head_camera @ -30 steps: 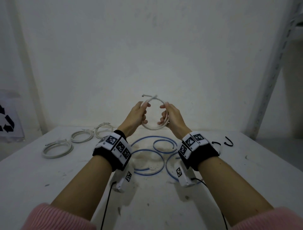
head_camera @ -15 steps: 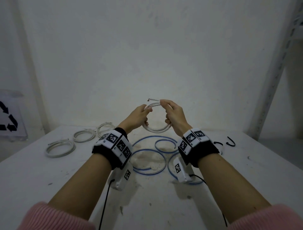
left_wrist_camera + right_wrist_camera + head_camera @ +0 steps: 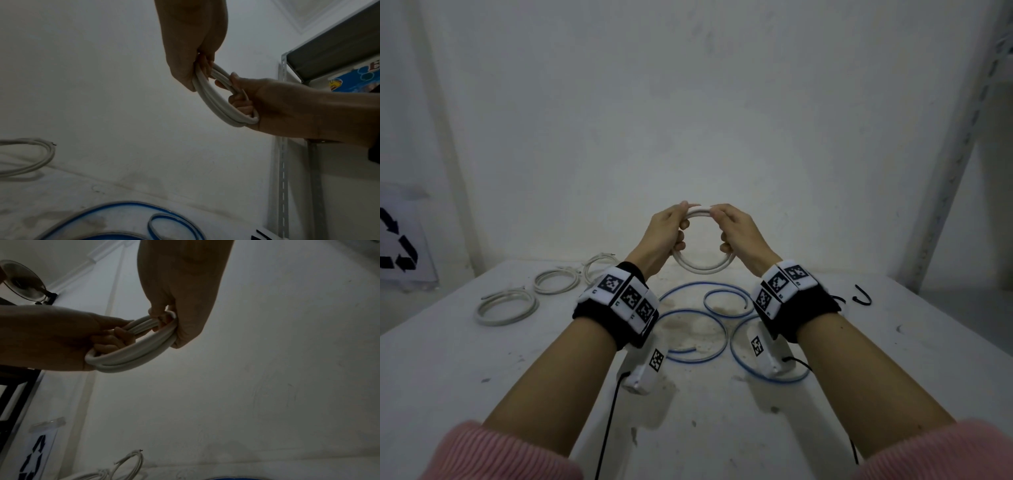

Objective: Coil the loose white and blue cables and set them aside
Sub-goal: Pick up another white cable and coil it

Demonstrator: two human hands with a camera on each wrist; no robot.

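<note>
So on my feed both hands are up in the air over the table, holding one white cable wound into a small ring of a few loops. The left hand has its fingers curled around the ring's 9 o'clock side, thumb up near the top. The right hand is gripping the 3 o'clock side the same way, and the two thumbs nearly meet at 12 o'clock. From the left wrist camera I can see the loops running from one fist into the other, stacked tight against each other. The right wrist view shows the same thing mirrored, with the cable tucked into both palms.

Down on the table, right under the hands, there are blue cables lying in loose open curls, a few of them, overlapping a bit. Over at about 10 o'clock from those sit three white coils in a row, well apart from the blue ones. A small black hook thing lies at around 2 o'clock, past my right wrist. There's a recycling sign against the wall on the far left.
</note>
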